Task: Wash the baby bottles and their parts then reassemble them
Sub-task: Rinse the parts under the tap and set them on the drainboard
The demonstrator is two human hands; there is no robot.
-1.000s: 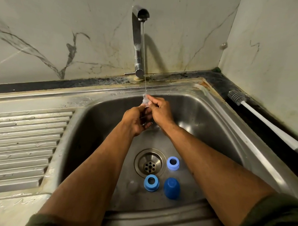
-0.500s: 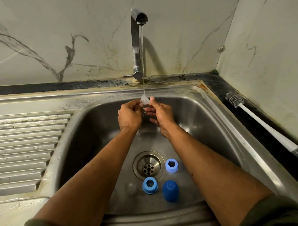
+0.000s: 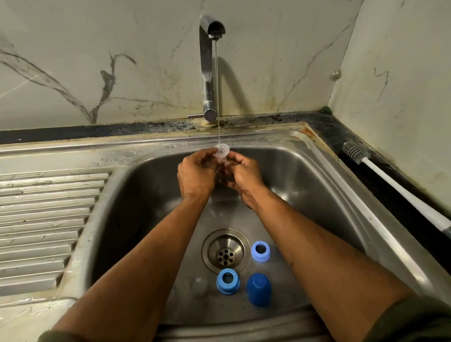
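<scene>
Clear silicone teat [image 3: 222, 151] rinsed under the thin tap stream [image 3: 217, 93].
Left hand [image 3: 197, 173] and right hand [image 3: 242, 175] pinch it together at their fingertips, above the steel sink [image 3: 321, 190].

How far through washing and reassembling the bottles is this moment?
Done: cannot tell. In hand: both hands, left hand and right hand, hold a clear teat under the tap stream. Left: two blue rings and blue cap lie loose in the sink; nothing reassembled.

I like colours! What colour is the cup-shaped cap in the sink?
Dark blue. The cap shows in the head view, near the sink's front.
</scene>
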